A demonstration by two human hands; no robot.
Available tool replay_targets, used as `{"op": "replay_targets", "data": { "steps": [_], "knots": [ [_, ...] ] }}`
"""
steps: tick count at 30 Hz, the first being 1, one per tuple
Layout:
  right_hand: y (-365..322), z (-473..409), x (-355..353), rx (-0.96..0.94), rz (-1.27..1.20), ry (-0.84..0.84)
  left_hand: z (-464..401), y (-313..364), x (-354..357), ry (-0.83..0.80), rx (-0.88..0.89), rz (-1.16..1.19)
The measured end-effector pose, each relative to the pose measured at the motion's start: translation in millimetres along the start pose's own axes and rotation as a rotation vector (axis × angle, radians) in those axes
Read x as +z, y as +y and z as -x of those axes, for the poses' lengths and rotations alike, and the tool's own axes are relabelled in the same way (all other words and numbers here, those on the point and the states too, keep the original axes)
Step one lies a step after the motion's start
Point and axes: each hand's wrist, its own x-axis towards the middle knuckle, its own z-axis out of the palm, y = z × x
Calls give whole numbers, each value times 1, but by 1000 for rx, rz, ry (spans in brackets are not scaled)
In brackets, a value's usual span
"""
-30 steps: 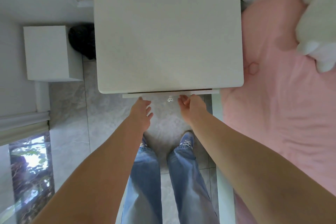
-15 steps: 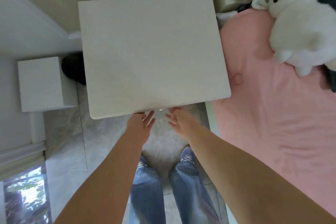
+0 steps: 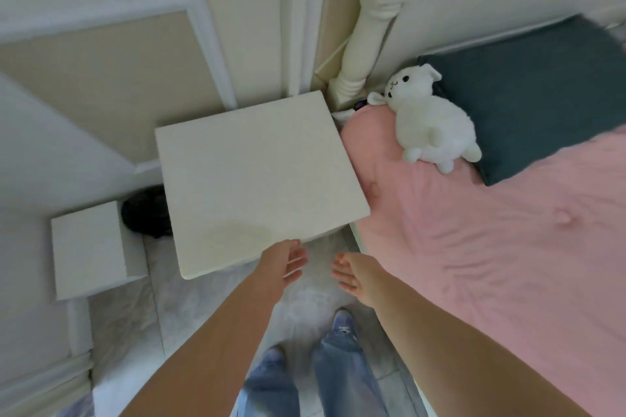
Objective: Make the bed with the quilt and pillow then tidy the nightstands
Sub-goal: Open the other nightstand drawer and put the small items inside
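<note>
Nightstand (image 3: 257,176) step, I judge; quilt (image 3: 491,247) and pillow (image 3: 528,95) look laid. My hands, left (image 3: 281,264) and right (image 3: 359,276), hang open, empty. Drawer front hidden, possibly shut; next, check the other nightstand.

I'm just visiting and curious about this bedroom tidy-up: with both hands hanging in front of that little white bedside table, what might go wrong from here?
1. The stuffed toy lies near the edge of the pink quilt, close to the nightstand; tugging the quilt could tip it off.
2. The dark pillow sits partly under the quilt's top edge, so straightening one may drag the other askew.
3. The left hand and right hand are open and close to the nightstand's corner, which either could knock.
</note>
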Motion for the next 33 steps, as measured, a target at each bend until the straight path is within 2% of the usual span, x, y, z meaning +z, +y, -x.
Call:
{"op": "replay_targets", "data": {
  "steps": [4, 9, 15, 20, 26, 33],
  "knots": [
    [-15, 53, -14, -123, -166, 45, 49, 17, 33, -109, 36, -136],
    [-18, 136, -41, -287, -395, 20, 115, 31, 73, -226, 104, -370],
    [5, 196, -93, -373, -441, 142, 185, 35, 100, -406, 164, -530],
    [41, 244, -139, -432, -531, 176, 230, 28, 123, -479, 240, -664],
    [104, 297, -190, -487, -669, 243, 272, -15, 175, -538, 316, -873],
    [199, 340, -265, -519, -876, 415, 331, -119, 240, -685, 307, -1120]
  ]
}}
